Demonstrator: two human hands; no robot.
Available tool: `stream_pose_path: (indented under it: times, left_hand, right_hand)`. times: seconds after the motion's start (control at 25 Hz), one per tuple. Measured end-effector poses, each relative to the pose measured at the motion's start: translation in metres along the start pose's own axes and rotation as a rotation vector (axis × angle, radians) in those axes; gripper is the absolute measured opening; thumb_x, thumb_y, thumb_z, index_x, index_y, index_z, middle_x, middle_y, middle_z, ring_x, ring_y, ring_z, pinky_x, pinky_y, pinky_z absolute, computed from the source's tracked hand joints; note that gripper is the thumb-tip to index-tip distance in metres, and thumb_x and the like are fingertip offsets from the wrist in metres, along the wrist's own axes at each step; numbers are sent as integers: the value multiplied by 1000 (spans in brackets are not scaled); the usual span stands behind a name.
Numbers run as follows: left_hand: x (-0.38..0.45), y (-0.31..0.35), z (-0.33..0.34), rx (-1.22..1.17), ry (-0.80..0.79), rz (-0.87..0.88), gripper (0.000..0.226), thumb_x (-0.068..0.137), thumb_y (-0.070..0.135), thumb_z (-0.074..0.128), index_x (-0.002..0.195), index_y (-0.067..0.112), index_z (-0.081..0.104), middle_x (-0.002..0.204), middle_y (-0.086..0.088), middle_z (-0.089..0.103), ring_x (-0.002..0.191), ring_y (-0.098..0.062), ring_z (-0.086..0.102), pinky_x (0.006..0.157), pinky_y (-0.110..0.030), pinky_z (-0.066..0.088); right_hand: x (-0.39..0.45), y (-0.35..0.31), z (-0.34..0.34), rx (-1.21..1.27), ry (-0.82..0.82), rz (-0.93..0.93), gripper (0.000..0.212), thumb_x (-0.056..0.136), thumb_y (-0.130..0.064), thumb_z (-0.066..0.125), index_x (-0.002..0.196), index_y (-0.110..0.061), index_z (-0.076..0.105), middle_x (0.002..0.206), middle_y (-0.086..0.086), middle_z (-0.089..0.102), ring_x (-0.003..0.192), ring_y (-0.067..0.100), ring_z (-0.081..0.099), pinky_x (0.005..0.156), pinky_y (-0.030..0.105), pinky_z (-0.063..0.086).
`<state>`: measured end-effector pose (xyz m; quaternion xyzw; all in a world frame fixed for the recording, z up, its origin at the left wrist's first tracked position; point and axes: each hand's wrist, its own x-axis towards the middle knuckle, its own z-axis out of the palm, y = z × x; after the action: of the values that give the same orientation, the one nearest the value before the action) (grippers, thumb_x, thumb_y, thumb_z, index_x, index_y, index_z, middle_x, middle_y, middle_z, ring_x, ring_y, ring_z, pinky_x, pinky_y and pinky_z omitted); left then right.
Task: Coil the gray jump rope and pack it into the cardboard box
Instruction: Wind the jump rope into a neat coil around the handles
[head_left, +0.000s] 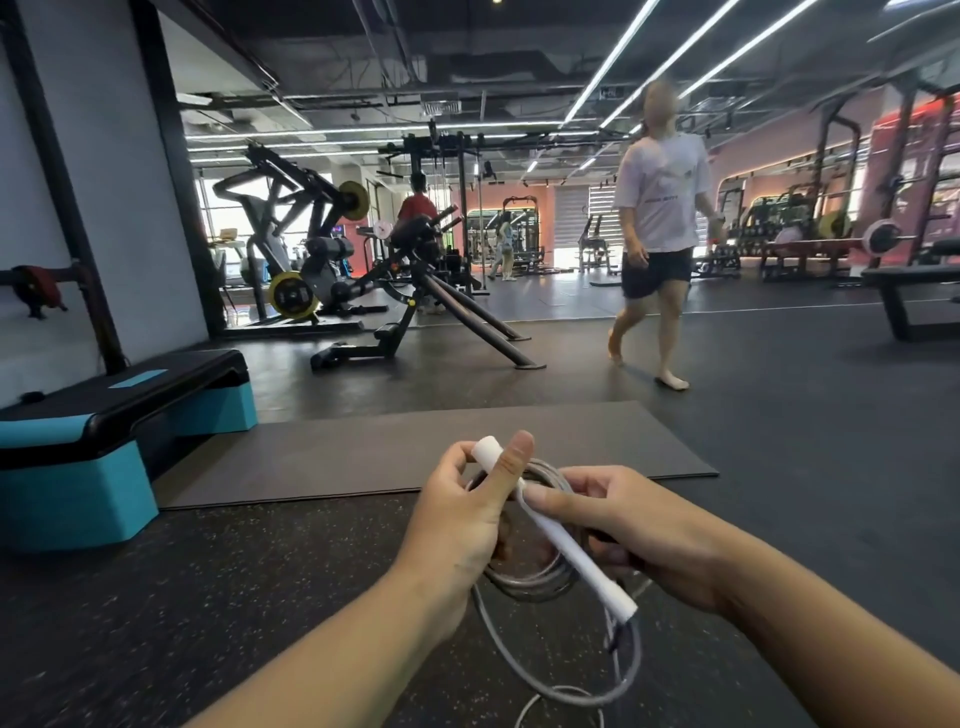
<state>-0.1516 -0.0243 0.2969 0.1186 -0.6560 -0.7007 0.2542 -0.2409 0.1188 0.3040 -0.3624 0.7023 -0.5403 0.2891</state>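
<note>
The gray jump rope is wound into several loops between my two hands, low in the middle of the view. My left hand grips the loops together with one white handle, whose end pokes up beside my thumb. My right hand holds the other white handle, which slants down to the right across the coil. A loose length of rope hangs below the hands in a loop. No cardboard box is in view.
A dark mat lies on the speckled floor just ahead. A black and teal step platform stands at the left. A person in a white shirt walks barefoot beyond the mat. Weight machines and benches fill the back.
</note>
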Motion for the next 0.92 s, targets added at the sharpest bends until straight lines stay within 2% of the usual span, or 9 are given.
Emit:
stream_pose_path:
  times: [0.16,0.24,0.28,0.36,0.48,0.56,0.64,0.8,0.92]
  left_hand:
    - [5,-3,-5,90,-45,-11,56,70,61,77,97,16,57,69,2,66,57,-13,56,60,-36,49]
    - [7,7,-14,190,-151,18,55,69,52,80,102,15,55,70,0,66,62,-16,61,61,-33,53]
    - [8,17,-21,303,-232,47,51,70,47,81,106,20,57,74,2,70,66,-15,66,62,-31,54]
    - [15,45,-33,630,-467,96,45,77,37,82,117,32,62,96,7,77,87,-9,73,77,-28,56]
    - [23,74,-22,1151,-747,86,55,79,26,80,129,31,57,115,10,72,104,-10,67,94,-32,51]
    - [23,73,-3,1422,-782,158,56,75,43,80,122,26,54,110,8,69,98,-16,63,87,-33,50]
    - [22,63,5,1434,-796,185,49,78,53,75,109,21,54,98,4,67,90,-22,62,76,-32,47]
    - [16,67,-13,1443,-825,193,41,93,57,54,102,18,62,77,6,60,70,-16,54,63,-27,40]
    - [8,72,-31,1555,-865,159,43,94,62,46,95,23,63,85,2,64,75,-16,57,68,-31,44]
  right_hand:
    - [0,0,-1,72,-17,-35,21,88,-35,77,91,-14,74,73,7,71,46,8,44,43,16,31]
    - [-1,-2,-7,29,-34,-60,20,90,-36,76,86,-16,74,73,5,72,57,10,54,54,19,41]
    - [-2,-2,-10,-23,-55,-73,20,91,-37,74,83,-19,75,74,5,72,64,12,57,62,23,43]
    - [-1,-2,-14,-179,-96,-80,28,92,-45,71,78,-22,75,75,3,72,72,14,56,74,31,41]
    - [4,-6,-14,-281,-151,-62,38,89,-51,73,84,-13,78,77,4,72,78,19,56,80,39,40]
    - [7,-13,-14,-290,-168,-61,34,86,-43,75,86,-9,78,79,6,72,80,22,58,80,40,42]
    - [6,-21,-15,-273,-186,-23,39,84,-37,72,89,1,75,81,12,69,76,26,55,76,41,42]
    - [4,-35,-26,-302,-176,20,59,96,-60,55,94,-6,76,74,15,62,51,18,47,54,31,41]
    - [7,-46,-42,-417,-126,82,74,93,-73,43,85,-6,75,63,12,64,48,21,54,53,29,46]
